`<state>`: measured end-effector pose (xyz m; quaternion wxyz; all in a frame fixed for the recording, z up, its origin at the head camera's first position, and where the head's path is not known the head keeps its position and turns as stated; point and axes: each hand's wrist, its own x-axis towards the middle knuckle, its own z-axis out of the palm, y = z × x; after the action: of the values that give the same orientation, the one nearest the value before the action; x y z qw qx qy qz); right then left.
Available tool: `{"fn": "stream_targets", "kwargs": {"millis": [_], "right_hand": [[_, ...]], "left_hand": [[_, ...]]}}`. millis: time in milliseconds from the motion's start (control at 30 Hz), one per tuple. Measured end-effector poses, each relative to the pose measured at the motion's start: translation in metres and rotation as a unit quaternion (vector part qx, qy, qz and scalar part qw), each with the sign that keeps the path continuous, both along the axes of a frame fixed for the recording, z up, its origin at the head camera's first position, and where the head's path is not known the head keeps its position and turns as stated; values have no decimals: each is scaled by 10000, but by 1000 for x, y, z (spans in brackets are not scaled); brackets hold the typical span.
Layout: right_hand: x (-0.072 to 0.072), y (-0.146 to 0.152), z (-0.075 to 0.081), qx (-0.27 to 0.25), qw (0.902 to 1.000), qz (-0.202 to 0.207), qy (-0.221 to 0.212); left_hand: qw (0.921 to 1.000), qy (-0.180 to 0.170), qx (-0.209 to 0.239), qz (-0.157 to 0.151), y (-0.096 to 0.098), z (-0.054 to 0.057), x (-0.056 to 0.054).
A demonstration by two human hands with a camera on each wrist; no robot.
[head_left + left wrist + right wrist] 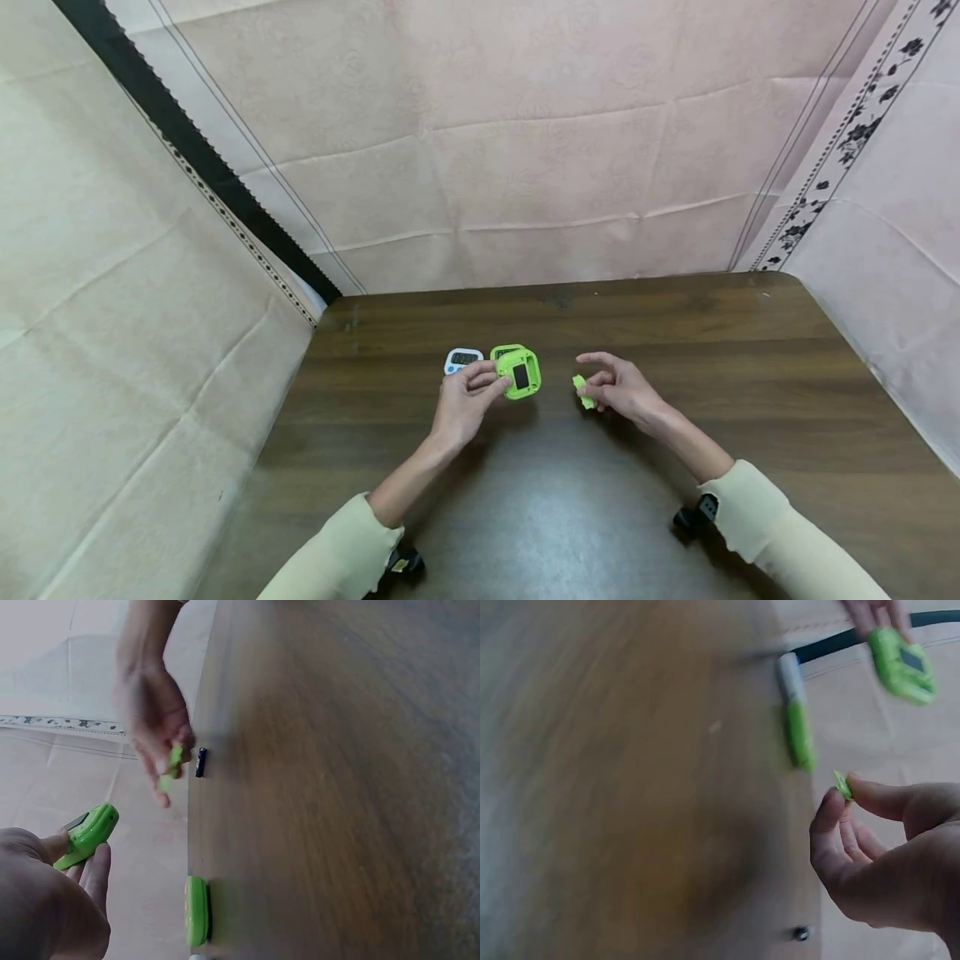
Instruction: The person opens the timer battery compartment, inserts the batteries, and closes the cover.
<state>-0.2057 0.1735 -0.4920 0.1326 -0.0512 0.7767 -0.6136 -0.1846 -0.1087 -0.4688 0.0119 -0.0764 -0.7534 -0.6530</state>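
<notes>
My left hand pinches a green digital timer by its edge, above the table. Its visible face has a black rectangle, with a recess beside it. Between thumb and fingertips of my right hand is a small green battery cover. In the left wrist view, a dark AAA-like battery lies on the table near the right hand. Another green timer rests on the table, partly hidden behind the held one in the head view. Beside it is a white timer with a grey display.
The brown wooden table spreads under both hands. Pale cloth hangs behind it and along both sides. A black wrist camera sits under the right cuff, another under the left.
</notes>
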Motion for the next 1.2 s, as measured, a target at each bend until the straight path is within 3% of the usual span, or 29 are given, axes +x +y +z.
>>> {"fn": "stream_targets", "kwargs": {"millis": [133,300,533,667,967,1067,1200], "right_hand": [[-4,1,-15,300,9988,282,281],[-6,0,-22,726,9919,443,940],[-7,-1,-22,2230,9501,510,2119],[-8,1,-25,2433,9418,359,2292],[-23,31,-11,1806,9483,-293,2594],[-33,50,-10,1519,9598,-268,2347],[-42,71,-16,1064,9799,-79,1686]], "left_hand": [[10000,-79,-1,6,-1,1,1],[9999,-101,47,-9,0,3,2],[9998,-93,83,-166,2,7,5],[9997,-89,97,-184,2,7,5],[9999,-7,-93,-140,-1,6,5],[9999,-22,-83,-120,-2,5,5],[9999,-68,-44,-108,-2,4,4]]}}
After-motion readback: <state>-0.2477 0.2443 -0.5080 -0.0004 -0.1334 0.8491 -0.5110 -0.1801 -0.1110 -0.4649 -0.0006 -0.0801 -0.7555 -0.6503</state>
